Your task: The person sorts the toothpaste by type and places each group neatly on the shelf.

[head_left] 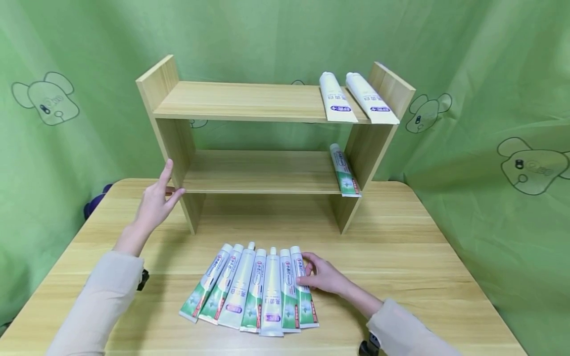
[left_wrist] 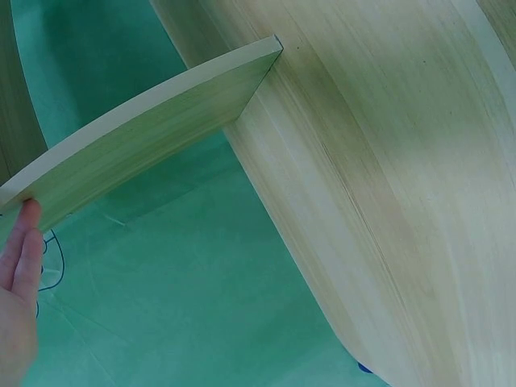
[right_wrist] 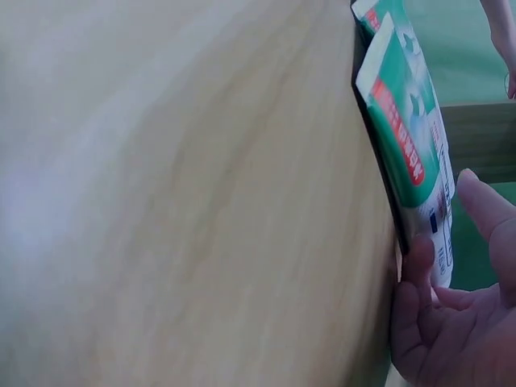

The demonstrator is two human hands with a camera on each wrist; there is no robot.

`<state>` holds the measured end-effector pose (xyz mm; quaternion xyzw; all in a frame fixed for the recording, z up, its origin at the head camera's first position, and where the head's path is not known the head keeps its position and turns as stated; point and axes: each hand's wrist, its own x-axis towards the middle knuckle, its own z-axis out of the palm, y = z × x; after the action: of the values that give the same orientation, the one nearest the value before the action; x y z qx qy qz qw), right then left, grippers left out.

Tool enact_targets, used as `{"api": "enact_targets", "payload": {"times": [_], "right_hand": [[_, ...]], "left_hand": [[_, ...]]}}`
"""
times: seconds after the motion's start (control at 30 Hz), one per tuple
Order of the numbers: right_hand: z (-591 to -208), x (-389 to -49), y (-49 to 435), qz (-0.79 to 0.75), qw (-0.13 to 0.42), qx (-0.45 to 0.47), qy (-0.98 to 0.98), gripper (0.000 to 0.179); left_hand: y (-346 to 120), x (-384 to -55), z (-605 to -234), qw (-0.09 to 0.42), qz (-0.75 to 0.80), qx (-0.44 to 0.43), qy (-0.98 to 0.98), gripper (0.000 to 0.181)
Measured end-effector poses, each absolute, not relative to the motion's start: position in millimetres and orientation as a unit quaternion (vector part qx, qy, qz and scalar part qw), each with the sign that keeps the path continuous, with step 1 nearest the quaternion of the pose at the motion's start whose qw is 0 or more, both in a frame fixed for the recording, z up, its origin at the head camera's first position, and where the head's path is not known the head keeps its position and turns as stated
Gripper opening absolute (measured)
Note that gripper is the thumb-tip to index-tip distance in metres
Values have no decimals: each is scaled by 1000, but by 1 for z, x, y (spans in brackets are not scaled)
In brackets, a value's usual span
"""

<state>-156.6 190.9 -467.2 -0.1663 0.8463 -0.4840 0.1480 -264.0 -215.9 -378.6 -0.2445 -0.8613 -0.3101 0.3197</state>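
My right hand [head_left: 327, 275] is at the rightmost green-and-white toothpaste tube [head_left: 305, 291] of a fanned row on the table. Its thumb lies over the tube's face, while curled fingers touch the tube's side edge, as the right wrist view shows on the same tube [right_wrist: 415, 137]. My left hand [head_left: 153, 205] rests against the left side of a wooden shelf [head_left: 262, 170], fingers mostly straight. In the left wrist view, fingertips of the left hand [left_wrist: 20, 282] touch a shelf board [left_wrist: 153, 133]. The row mixes green-and-white tubes with white tubes [head_left: 270, 296] bearing purple labels.
Two white tubes [head_left: 337, 99] lie side by side at the right of the top board. One green-and-white tube [head_left: 344, 170] lies at the right end of the middle board. The shelf stands on a wooden table [head_left: 414, 247] before a green curtain [head_left: 267, 39].
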Motion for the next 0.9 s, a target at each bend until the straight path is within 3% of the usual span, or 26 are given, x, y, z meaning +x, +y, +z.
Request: {"api": "enact_targets", "payload": {"times": [0.23,0.47,0.9], "right_hand": [[-465,-151,184,-433,122,-161,878,88],[-464,-148,178,-405,133,-111,898,85],[-461,-143,174,-373,128,-102,913,84]], "left_hand": [[-216,-264,-378,321,-314,-246,-859,91],[-216,-264,-379,321,-310,-248,-860,94],[-216,-264,-380,322,-308,-247,-860,94]]}}
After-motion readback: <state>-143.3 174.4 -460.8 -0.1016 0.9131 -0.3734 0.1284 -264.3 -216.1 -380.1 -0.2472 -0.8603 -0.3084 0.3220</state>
